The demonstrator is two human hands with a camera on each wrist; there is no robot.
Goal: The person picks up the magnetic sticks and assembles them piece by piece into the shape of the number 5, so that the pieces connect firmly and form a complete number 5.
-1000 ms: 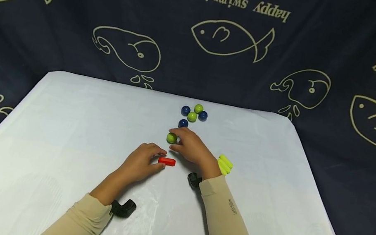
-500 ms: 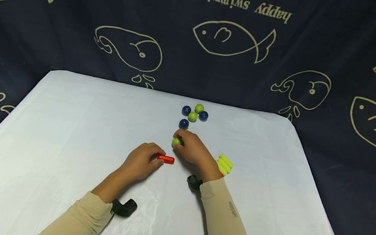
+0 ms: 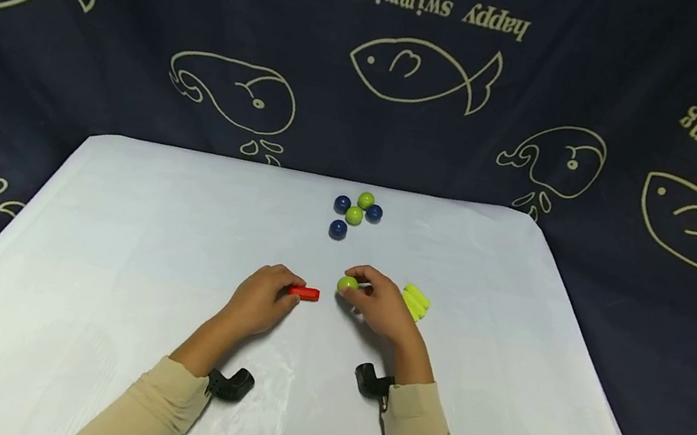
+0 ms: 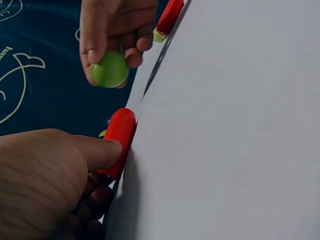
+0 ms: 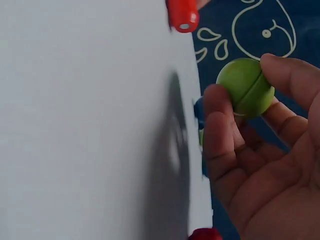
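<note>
My left hand [image 3: 259, 299] pinches a short red rod [image 3: 307, 293] between thumb and fingers, low over the white table. The rod [image 5: 184, 15] shows a small metallic dot on its end in the right wrist view. To its right, my right hand [image 3: 383, 308] holds a glossy green ball [image 3: 347, 284] with its fingertips. A seam line runs across this ball [image 5: 245, 87] in the right wrist view. In the left wrist view the ball [image 4: 110, 69] is above the table, apart from the rod [image 4: 121, 137].
Toward the back of the white table [image 3: 180, 219] sit blue balls [image 3: 338, 230] and green balls [image 3: 354, 215] in a loose group. Several yellow rods [image 3: 416, 299] lie beside my right hand. Another red rod [image 4: 170, 16] shows in the left wrist view. A dark fish-print cloth [image 3: 325, 34] hangs behind.
My right hand has closed its fingers on the green ball and brought it right and nearer, away from the other balls. My left hand has gripped the red rod and shifted it slightly left.
</note>
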